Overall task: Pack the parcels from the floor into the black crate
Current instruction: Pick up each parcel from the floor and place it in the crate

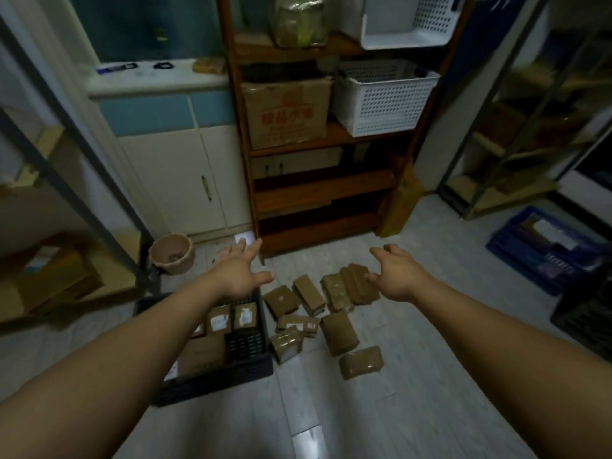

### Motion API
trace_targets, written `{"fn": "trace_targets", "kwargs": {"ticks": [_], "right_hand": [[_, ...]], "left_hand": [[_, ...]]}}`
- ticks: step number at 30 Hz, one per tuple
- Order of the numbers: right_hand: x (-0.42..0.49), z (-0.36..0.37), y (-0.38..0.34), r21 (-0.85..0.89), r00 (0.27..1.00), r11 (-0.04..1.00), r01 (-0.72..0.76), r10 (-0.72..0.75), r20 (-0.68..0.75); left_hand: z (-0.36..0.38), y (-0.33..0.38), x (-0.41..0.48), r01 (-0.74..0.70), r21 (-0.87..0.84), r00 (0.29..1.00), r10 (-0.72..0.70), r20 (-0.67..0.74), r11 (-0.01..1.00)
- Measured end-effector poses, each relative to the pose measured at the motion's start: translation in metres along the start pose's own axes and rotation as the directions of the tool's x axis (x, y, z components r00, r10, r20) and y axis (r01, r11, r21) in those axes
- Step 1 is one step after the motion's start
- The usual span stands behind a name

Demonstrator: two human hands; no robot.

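Several brown taped parcels (337, 327) lie scattered on the pale floor in the middle of the head view. To their left stands the black crate (218, 382), holding several parcels with white labels (218, 321). My left hand (240, 271) hovers above the crate's far edge with fingers spread and holds nothing. My right hand (395, 276) hangs over the far parcels (359, 283), fingers loosely extended and empty.
A wooden shelf unit (318, 180) with a cardboard box and white baskets stands behind the parcels. A pink pot (171, 256) sits left of it by a white cabinet. A blue crate (543, 250) and a dark crate (586, 313) stand at the right. Metal racks flank both sides.
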State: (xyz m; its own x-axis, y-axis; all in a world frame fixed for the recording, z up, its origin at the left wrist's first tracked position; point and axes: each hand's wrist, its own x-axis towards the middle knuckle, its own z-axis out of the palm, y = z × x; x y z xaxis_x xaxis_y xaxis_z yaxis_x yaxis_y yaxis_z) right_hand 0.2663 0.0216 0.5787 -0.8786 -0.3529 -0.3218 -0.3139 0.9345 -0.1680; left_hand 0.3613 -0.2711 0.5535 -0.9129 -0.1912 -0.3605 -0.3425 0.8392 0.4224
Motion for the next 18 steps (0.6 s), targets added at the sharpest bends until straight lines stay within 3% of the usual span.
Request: {"fn": "trace_targets", "kwargs": {"ticks": [5,9,18], "right_hand": [[0.003,0.003,0.085,-0.009,0.999,1.000,0.027,-0.026,0.035],[0.018,0.013,0.124,0.044,0.995,0.999,0.008,-0.012,0.095],[0.095,0.046,0.106,0.132,0.971,0.991,0.015,-0.046,0.236]], "left_hand": [[0.049,0.063,0.014,0.048,-0.015,0.999,-0.047,0.019,0.999],[0.083,0.067,0.018,0.080,0.001,0.992,-0.080,0.099,0.997],[0.108,0.017,0.074,0.146,0.157,0.973,-0.170,0.158,0.977]]}}
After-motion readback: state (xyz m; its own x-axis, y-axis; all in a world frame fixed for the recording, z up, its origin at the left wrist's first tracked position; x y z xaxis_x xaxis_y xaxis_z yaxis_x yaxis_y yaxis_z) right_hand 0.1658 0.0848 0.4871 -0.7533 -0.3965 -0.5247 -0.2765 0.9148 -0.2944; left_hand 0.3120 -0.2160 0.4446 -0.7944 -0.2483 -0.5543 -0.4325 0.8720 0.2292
